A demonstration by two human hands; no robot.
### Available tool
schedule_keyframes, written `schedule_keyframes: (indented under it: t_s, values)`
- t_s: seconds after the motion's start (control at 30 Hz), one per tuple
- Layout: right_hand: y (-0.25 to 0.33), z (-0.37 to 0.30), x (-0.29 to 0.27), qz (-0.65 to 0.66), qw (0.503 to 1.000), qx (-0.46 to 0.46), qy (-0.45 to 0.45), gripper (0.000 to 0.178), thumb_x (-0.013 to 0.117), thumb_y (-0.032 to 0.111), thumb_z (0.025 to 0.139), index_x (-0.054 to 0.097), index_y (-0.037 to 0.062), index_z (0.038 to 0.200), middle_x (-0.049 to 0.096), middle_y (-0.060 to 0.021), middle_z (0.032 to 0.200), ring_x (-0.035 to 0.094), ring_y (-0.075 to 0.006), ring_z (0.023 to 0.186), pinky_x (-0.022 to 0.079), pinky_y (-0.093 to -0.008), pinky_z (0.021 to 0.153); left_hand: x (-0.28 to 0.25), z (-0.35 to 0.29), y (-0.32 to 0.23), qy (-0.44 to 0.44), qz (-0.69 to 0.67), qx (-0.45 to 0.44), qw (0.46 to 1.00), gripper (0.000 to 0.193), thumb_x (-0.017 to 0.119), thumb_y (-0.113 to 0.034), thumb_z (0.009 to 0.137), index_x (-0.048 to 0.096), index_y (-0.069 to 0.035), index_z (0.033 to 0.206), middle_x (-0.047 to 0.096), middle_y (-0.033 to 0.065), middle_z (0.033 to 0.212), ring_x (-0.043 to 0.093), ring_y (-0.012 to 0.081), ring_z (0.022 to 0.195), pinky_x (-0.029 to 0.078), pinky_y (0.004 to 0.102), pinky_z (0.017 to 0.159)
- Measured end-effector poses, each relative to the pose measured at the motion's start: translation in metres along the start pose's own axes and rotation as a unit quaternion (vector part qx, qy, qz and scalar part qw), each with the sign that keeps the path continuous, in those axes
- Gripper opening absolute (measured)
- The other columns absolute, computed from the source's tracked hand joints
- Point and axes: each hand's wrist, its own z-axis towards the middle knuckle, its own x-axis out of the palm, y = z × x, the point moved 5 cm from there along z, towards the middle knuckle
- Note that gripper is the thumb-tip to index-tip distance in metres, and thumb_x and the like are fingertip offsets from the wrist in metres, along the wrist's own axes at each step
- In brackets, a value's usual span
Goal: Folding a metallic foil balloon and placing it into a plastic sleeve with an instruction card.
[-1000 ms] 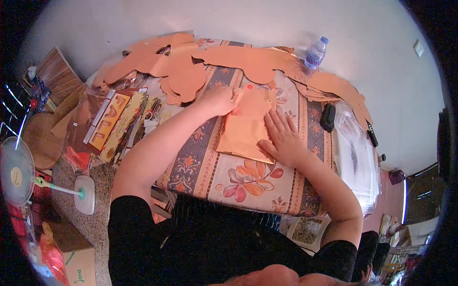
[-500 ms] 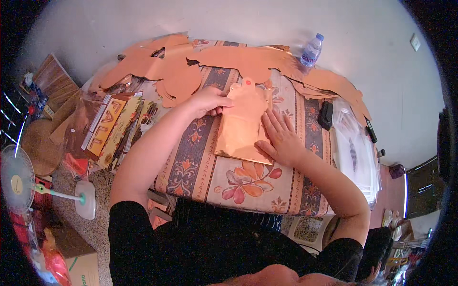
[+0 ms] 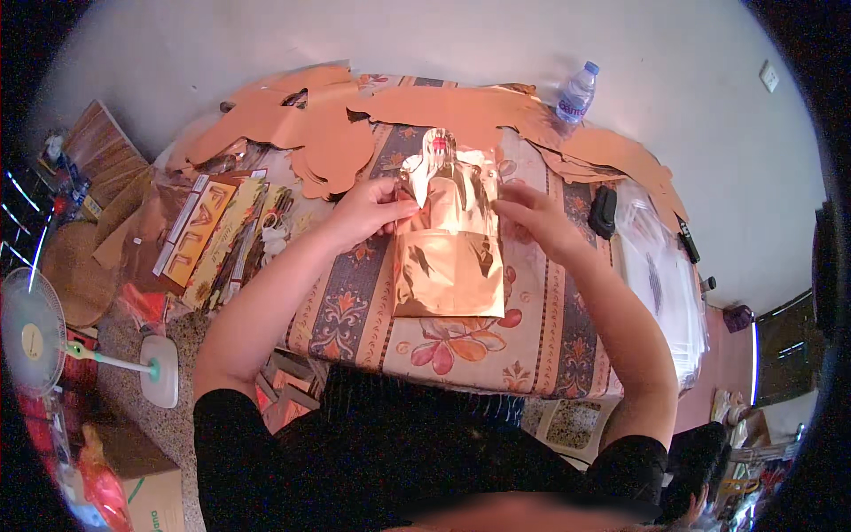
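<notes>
A folded copper-coloured foil balloon [image 3: 448,275] lies on the table in front of me, shiny and creased, with a small red mark near its narrow top end. My left hand [image 3: 372,213] pinches its left edge between thumb and fingers. On the opposite edge my right hand [image 3: 534,217] grips the foil with thumb and fingertips, the other fingers curled. Below my hands, a fold crosses the balloon and its lower part rests flat on the flowered tablecloth [image 3: 452,350].
More flat copper foil balloons [image 3: 443,105] line the table's far side. A water bottle [image 3: 578,93] stands at the back right, near a black pouch [image 3: 603,211] and clear plastic bags [image 3: 656,284]. Printed packets [image 3: 199,235] lie at the left. A fan [image 3: 34,341] stands below the table.
My right hand has come off the foil's face, where it lay flat, and up to its right edge. The balloon is turned straighter and now reflects more light.
</notes>
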Motion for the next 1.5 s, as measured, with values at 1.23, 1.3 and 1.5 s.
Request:
schedule_keyframes:
  t_s: [1.23, 1.3, 1.5]
  values:
    - [0.01, -0.024, 0.03, -0.527, 0.711, -0.463, 0.052, 0.034, 0.068, 0.013, 0.069, 0.06, 0.0025, 0.1, 0.052, -0.0082, 0.082, 0.058, -0.0293, 0.077, 0.05, -0.0377, 0.061, 0.025, -0.035, -0.021, -0.007, 0.495, 0.348, 0.796, 0.022, 0.062, -0.002, 0.07, 0.061, -0.006, 0.092, 0.061, 0.0078, 0.101, 0.061, 0.0277, 0.094, 0.051, 0.0395, 0.076]
    - [0.008, -0.027, 0.033, -0.573, 0.675, -0.463, 0.041, 0.03, 0.061, 0.013, 0.072, 0.06, 0.0026, 0.1, 0.053, -0.0073, 0.085, 0.059, -0.0259, 0.08, 0.051, -0.0361, 0.06, 0.028, -0.045, -0.041, -0.008, 0.473, 0.376, 0.796, 0.026, 0.062, -0.003, 0.07, 0.062, -0.004, 0.096, 0.062, 0.0093, 0.106, 0.06, 0.0286, 0.1, 0.05, 0.0392, 0.082]
    - [0.007, -0.031, 0.038, -0.61, 0.592, -0.527, 0.02, 0.028, 0.058, 0.014, 0.072, 0.06, 0.0016, 0.097, 0.051, -0.0057, 0.084, 0.057, -0.0217, 0.08, 0.05, -0.0327, 0.058, 0.045, -0.071, -0.033, 0.05, 0.373, 0.346, 0.859, 0.043, 0.068, -0.015, 0.075, 0.061, 0.0, 0.115, 0.057, 0.0166, 0.127, 0.051, 0.0304, 0.122, 0.041, 0.0394, 0.104]
